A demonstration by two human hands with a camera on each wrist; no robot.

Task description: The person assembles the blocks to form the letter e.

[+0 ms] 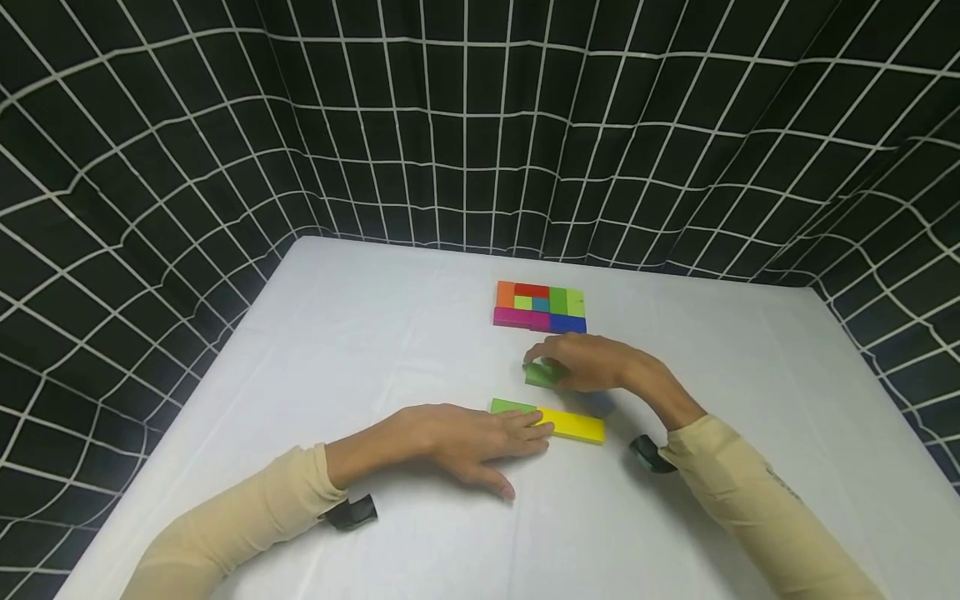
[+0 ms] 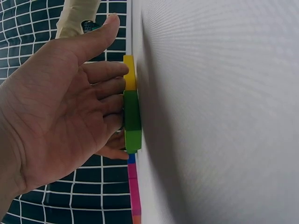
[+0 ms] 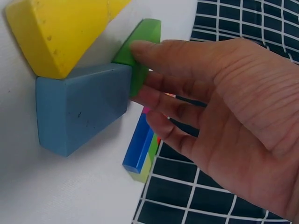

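Green block (image 1: 542, 375) pinched between thumb and fingers of right hand (image 1: 592, 360), beside blue block (image 3: 93, 107). Probably light, rigid, smooth; best gripped by opposite sides. Left hand (image 1: 476, 437) laid, fingers extended, over yellow block (image 1: 576, 426) and adjoining green piece (image 1: 513, 406).

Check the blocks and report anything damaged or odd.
Only minor marks stand out: in the right wrist view, the grey-blue block has small dark spots on its side, and the yellow block has brownish specks, on otherwise plain faces. Dents or dirt, I cannot tell.
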